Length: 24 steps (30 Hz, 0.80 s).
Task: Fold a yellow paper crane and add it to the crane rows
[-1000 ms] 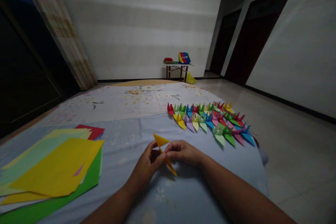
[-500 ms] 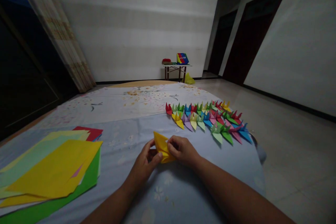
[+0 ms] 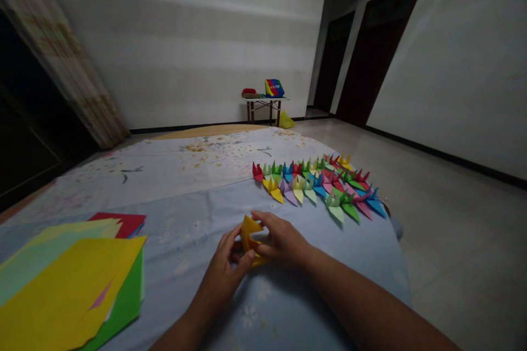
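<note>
Closed in tighter since a moment ago, my left hand (image 3: pixel 222 266) and right hand (image 3: pixel 282 241) firmly pinch the folded yellow paper (image 3: pixel 248 235) between them.

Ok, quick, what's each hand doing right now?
Left hand: closed, holding the folded yellow paper.
Right hand: closed, holding the same paper.
</note>
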### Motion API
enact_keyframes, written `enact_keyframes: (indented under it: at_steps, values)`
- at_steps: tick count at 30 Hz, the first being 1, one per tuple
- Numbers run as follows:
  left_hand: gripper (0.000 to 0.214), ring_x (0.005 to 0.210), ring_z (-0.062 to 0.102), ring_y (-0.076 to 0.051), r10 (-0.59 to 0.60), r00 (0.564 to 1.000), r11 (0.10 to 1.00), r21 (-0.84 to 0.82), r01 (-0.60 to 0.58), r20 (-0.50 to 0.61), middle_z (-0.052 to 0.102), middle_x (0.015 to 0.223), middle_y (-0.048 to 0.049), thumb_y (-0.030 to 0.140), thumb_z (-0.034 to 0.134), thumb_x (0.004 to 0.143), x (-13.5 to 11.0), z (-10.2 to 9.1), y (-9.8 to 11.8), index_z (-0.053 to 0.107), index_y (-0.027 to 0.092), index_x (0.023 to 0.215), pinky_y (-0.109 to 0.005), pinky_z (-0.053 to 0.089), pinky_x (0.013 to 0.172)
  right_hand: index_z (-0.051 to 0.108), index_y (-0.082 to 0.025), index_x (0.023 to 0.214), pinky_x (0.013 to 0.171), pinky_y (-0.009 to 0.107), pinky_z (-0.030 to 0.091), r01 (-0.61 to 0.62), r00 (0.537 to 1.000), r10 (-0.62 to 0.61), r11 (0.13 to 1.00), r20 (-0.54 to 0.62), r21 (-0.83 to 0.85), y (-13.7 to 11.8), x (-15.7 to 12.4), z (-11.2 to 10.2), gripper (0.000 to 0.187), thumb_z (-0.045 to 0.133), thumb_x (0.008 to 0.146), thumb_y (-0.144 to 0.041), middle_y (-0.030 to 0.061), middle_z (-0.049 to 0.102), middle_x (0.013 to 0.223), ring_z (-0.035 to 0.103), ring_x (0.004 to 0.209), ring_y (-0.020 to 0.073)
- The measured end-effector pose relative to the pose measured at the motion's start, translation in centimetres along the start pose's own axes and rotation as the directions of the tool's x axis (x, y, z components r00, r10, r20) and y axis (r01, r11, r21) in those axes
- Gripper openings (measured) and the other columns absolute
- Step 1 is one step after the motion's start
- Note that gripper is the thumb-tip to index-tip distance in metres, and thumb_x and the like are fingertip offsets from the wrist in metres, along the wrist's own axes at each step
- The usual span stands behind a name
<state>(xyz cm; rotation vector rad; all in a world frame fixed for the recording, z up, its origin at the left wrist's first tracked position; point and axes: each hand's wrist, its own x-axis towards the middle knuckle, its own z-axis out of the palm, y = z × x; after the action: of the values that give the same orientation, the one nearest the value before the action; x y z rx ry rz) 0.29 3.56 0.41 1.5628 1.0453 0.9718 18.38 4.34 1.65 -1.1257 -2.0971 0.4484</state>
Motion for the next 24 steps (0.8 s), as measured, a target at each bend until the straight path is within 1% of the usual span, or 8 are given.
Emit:
enact_keyframes:
  at_steps: [4,7,12,15,17,20,22,24]
  values:
    - [0.055,0.100,0.057,-0.025,0.039,0.999,0.996,0.078,-0.041,0.023,0.048,0.124,-0.0122,0.037,0.056,0.077,0.0,-0.2,-0.2,0.040,0.019,0.127,-0.040,0.047,0.085,0.048,-0.019,0.120,0.075,0.026,0.046,-0.071,0.997,0.071,0.997,-0.006,0.025,0.2,0.3,0.1,0.046,0.050,0.074,-0.012,0.0067,0.062,0.105,0.059,0.081,0.0139]
    - [0.057,0.100,0.057,-0.024,0.028,0.998,0.995,0.091,-0.033,0.053,0.047,0.127,-0.0134,0.037,0.055,0.078,-0.1,-0.3,-0.1,0.037,0.017,0.129,-0.038,0.047,0.083,0.055,-0.018,0.110,0.072,0.022,0.044,-0.095,0.995,0.097,0.994,-0.021,0.054,-0.1,0.5,0.1,0.040,0.045,0.073,-0.007,0.0038,0.064,0.095,0.058,0.077,0.0122]
    - [0.056,0.095,0.057,-0.021,0.017,0.994,0.991,0.129,-0.031,0.107,0.048,0.125,-0.0128,0.032,0.051,0.080,-0.3,-0.5,0.6,0.032,0.017,0.131,-0.035,0.047,0.080,0.062,-0.016,0.091,0.060,0.018,0.040,-0.242,0.970,0.242,0.967,0.010,0.078,-0.5,0.5,0.0,0.028,0.044,0.071,-0.007,-0.0002,0.064,0.075,0.055,0.064,0.0101]
    - [0.051,0.082,0.059,-0.018,0.039,0.989,0.967,0.245,-0.074,0.144,0.054,0.119,-0.0108,0.028,0.051,0.079,-0.3,-0.7,0.9,0.036,0.018,0.127,-0.033,0.049,0.072,0.063,-0.017,0.092,0.062,0.018,0.040,-0.215,0.976,0.210,0.973,0.066,0.086,-0.2,0.3,-0.2,0.028,0.046,0.071,-0.010,-0.0003,0.065,0.076,0.056,0.067,0.0107]
    - [0.049,0.079,0.058,-0.017,0.078,0.984,0.937,0.325,-0.127,0.159,0.054,0.119,-0.0096,0.025,0.051,0.078,-0.2,-0.9,0.9,0.039,0.021,0.126,-0.032,0.049,0.069,0.064,-0.018,0.095,0.065,0.019,0.040,-0.189,0.979,0.181,0.979,0.093,0.076,0.2,0.2,-0.4,0.030,0.047,0.071,-0.010,0.0004,0.066,0.082,0.057,0.072,0.0119]
    - [0.048,0.094,0.056,-0.020,0.145,0.971,0.896,0.392,-0.210,0.189,0.050,0.123,-0.0094,0.020,0.050,0.077,-0.2,-1.0,0.9,0.042,0.022,0.124,-0.032,0.049,0.075,0.066,-0.020,0.093,0.068,0.021,0.040,-0.208,0.970,0.202,0.978,0.133,0.033,0.7,0.1,-0.7,0.031,0.048,0.070,-0.010,0.0007,0.067,0.085,0.059,0.076,0.0132]
    - [0.048,0.106,0.052,-0.021,0.171,0.962,0.874,0.418,-0.248,0.212,0.050,0.124,-0.0096,0.018,0.048,0.077,-0.2,-0.9,0.8,0.043,0.021,0.124,-0.035,0.046,0.086,0.066,-0.021,0.092,0.067,0.021,0.041,-0.231,0.960,0.228,0.973,0.163,-0.004,1.0,0.1,-0.9,0.031,0.048,0.070,-0.009,0.0005,0.067,0.084,0.059,0.075,0.0133]
    - [0.047,0.114,0.047,-0.021,0.186,0.955,0.847,0.454,-0.275,0.232,0.050,0.125,-0.0096,0.015,0.046,0.077,-0.3,-0.8,0.8,0.044,0.019,0.124,-0.037,0.040,0.096,0.066,-0.021,0.092,0.067,0.021,0.041,-0.216,0.957,0.220,0.976,0.190,-0.041,1.2,0.1,-1.2,0.030,0.050,0.070,-0.009,0.0011,0.067,0.083,0.058,0.075,0.0136]
